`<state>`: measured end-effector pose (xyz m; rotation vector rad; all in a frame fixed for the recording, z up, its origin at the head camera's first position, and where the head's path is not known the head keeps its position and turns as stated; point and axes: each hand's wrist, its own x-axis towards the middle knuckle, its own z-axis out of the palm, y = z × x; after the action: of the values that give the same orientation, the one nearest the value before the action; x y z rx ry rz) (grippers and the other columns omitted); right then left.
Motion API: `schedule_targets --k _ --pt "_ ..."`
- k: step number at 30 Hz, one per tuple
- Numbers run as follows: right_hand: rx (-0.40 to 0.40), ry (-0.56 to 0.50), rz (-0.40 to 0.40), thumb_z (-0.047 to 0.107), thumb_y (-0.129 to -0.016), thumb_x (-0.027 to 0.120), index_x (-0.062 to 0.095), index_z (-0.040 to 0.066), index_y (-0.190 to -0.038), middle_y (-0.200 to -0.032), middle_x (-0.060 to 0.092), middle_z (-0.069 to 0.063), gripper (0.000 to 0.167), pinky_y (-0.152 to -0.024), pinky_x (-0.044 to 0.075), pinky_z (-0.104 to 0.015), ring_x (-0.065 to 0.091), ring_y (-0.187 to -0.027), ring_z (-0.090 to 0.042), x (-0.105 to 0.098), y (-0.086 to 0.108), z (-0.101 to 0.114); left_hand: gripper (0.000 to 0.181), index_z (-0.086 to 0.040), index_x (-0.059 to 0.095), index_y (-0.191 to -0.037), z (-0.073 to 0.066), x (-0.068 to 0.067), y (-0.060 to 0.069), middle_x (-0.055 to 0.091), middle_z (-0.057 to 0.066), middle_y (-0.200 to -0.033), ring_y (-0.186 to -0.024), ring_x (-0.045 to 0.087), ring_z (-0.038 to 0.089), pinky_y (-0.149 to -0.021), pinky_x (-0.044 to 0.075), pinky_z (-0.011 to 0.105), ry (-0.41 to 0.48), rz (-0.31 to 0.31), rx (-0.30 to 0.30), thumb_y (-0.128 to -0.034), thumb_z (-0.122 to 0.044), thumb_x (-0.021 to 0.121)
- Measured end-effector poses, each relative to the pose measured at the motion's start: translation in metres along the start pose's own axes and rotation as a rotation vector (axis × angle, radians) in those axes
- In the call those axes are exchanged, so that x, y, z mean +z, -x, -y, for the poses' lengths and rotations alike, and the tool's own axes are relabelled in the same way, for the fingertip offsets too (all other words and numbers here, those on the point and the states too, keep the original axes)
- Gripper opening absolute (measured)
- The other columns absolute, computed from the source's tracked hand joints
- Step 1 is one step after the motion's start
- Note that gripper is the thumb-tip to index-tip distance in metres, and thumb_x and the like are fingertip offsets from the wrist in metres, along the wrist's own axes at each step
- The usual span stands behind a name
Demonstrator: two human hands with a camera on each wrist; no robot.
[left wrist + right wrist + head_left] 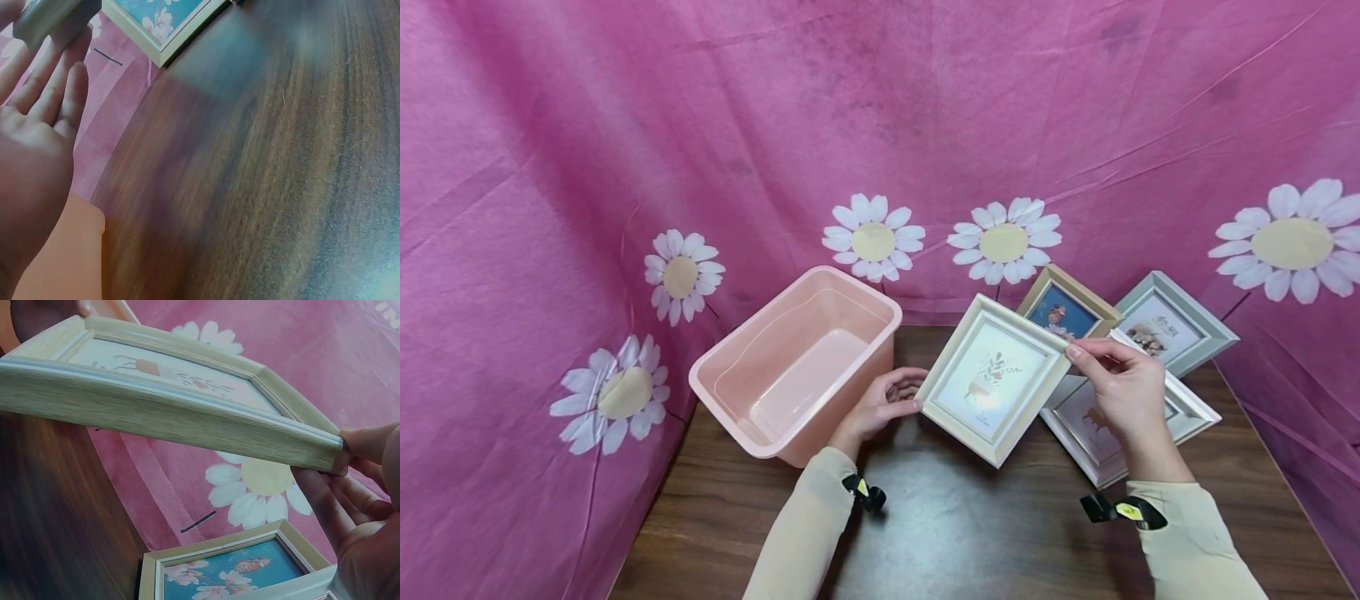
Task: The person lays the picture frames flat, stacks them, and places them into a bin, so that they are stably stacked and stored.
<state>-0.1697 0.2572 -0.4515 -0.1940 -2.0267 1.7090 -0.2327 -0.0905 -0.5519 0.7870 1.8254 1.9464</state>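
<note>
Both hands hold up a cream picture frame (992, 379) with a floral print, tilted above the table. My right hand (1123, 392) pinches its upper right corner between thumb and fingers, which the right wrist view shows closely at the frame's corner (319, 447). At the opposite edge, my left hand (883, 404) grips the lower left side with thumb in front and fingers behind. In the left wrist view only a corner of the held frame (59, 22) shows at the left hand's fingertips. Behind the right hand lie several other picture frames, partly covered.
A pink plastic bin (797, 367) stands left of the hands on the wooden table (925, 533). To the right are a tan frame with a blue picture (1105, 312), a grey-green frame (1217, 333) and a white frame (1195, 414), overlapping. A pink flowered cloth (880, 125) hangs behind.
</note>
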Motion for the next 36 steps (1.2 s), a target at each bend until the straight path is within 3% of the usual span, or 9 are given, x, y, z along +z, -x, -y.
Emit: schedule_targets --k 4,7,11,14,19,24,31,36 --pt "0.004 -0.026 -0.005 -0.004 -0.093 0.079 0.081 -0.008 -0.104 -0.083 0.079 0.017 0.011 -0.063 0.057 -0.011 0.074 -0.066 0.003 0.000 -0.001 -0.001 0.062 0.024 0.043 -0.147 0.000 -0.001 0.004 0.070 0.020 -0.131 -0.115 0.068 0.004 -0.101 0.057 0.022 0.078 0.014 0.015 -0.0910 0.007 0.064" --pt "0.008 -0.022 -0.009 -0.004 -0.093 0.079 0.081 -0.008 -0.104 -0.083 0.079 0.017 0.012 -0.063 0.057 -0.011 0.074 -0.067 0.003 0.000 -0.001 -0.002 0.060 0.025 0.044 -0.145 0.001 -0.001 0.006 0.071 0.010 -0.130 -0.114 0.071 0.005 -0.099 0.058 0.022 0.107 0.005 0.005 -0.0909 0.010 0.064" --pt "0.030 -0.052 0.000 -0.004 -0.093 0.079 0.081 -0.007 -0.104 -0.083 0.079 0.016 0.011 -0.064 0.058 -0.012 0.074 -0.067 0.002 -0.001 0.000 -0.004 0.055 0.025 0.046 -0.142 0.003 0.000 0.009 0.069 0.029 -0.131 -0.111 0.073 0.006 -0.097 0.060 0.022 0.105 -0.020 -0.011 -0.0931 0.011 0.065" --pt "0.050 -0.090 0.013 -0.005 -0.093 0.079 0.082 -0.006 -0.103 -0.084 0.080 0.014 0.011 -0.065 0.058 -0.012 0.074 -0.069 0.002 -0.002 0.000 -0.005 0.051 0.026 0.048 -0.139 0.004 0.000 0.011 0.067 0.037 -0.130 -0.109 0.073 0.006 -0.096 0.060 0.022 0.098 -0.049 -0.004 -0.0939 0.010 0.066" --pt "0.054 -0.025 0.012 -0.003 -0.093 0.080 0.082 -0.003 -0.104 -0.085 0.078 0.021 0.011 -0.065 0.055 -0.009 0.071 -0.075 0.007 -0.001 0.003 -0.007 0.044 0.028 0.053 -0.132 0.006 0.002 0.015 0.071 0.036 -0.124 -0.104 0.075 0.004 -0.093 0.061 0.021 0.086 -0.128 0.011 -0.0933 0.012 0.065" --pt "0.050 0.068 0.035 0.002 -0.096 0.079 0.080 -0.005 -0.113 -0.091 0.076 0.029 0.018 -0.062 0.053 -0.009 0.070 -0.076 0.009 -0.002 0.009 -0.012 0.037 0.029 0.057 -0.127 0.009 0.004 0.016 0.080 0.016 -0.112 -0.098 0.076 0.003 -0.089 0.062 0.021 0.082 -0.242 0.026 -0.0939 0.015 0.065" --pt "0.017 0.013 0.090 0.001 -0.100 0.074 0.073 -0.013 -0.125 -0.102 0.079 0.027 0.029 -0.036 0.037 -0.023 0.074 -0.072 0.007 -0.003 0.014 -0.018 0.034 0.027 0.061 -0.125 0.009 0.007 0.017 0.082 0.007 -0.111 -0.095 0.076 0.000 -0.086 0.062 0.018 0.067 -0.357 0.066 -0.0945 0.015 0.067" --pt "0.022 -0.016 0.094 0.000 -0.099 0.074 0.074 -0.011 -0.124 -0.104 0.080 0.027 0.028 -0.036 0.036 -0.023 0.076 -0.077 0.006 -0.003 0.015 -0.023 0.031 0.027 0.063 -0.123 0.008 0.011 0.014 0.081 -0.012 -0.106 -0.092 0.073 -0.002 -0.083 0.060 0.015 0.063 -0.440 0.082 -0.0950 0.014 0.068"
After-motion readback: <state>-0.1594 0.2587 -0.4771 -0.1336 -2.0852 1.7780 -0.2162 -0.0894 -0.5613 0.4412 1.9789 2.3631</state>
